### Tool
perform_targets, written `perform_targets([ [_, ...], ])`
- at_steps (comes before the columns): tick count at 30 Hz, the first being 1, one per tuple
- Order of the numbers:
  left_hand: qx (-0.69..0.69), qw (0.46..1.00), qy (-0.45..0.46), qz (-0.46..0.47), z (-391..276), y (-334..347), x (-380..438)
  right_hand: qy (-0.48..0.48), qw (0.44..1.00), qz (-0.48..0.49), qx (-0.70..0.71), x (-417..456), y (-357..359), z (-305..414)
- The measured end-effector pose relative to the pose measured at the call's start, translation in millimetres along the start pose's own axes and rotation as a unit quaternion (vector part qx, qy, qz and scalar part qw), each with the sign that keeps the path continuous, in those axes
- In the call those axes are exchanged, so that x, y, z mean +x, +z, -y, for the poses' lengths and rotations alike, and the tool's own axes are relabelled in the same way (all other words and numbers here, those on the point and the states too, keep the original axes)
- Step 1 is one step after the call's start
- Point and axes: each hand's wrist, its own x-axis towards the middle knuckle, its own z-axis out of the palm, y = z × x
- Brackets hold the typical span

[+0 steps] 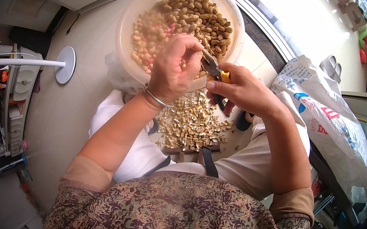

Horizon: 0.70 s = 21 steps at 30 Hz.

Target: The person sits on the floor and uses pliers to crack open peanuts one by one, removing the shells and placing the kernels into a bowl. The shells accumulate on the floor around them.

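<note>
Over the near rim of a wide plastic basin (pixel 124 36), my right hand (pixel 240 87) grips a pair of pliers (pixel 211 65) with yellow and dark handles. Their jaws point up and left, at the fingertips of my left hand (pixel 178 64). Those fingers are curled with thumb and forefinger close together at the jaws; a peanut between them is too hidden to make out. Unshelled peanuts (pixel 213 24) fill the far and right side of the basin. Shelled pink and pale kernels (pixel 143 51) lie at its left. Broken shells (pixel 193 123) are heaped on the floor between my legs.
A white woven sack (pixel 326 103) stands at the right, near grey slippers (pixel 332 68). A white fan (pixel 25 62) with a round base is at the left. A clear plastic bag (pixel 119 70) touches the basin's near left side. A door track runs beyond the basin.
</note>
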Motion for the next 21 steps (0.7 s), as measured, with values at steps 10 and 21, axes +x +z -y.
perform_targets([
  [10, -0.304, 0.916, -0.262, -0.003, -2, -7, 7, 0.016, 0.992, 0.052, 0.111, -5, 1, 15],
  [21, 0.050, 0.948, -0.301, 0.086, 56, -30, 17, 0.025, 0.998, 0.025, 0.048, -15, 3, 10],
])
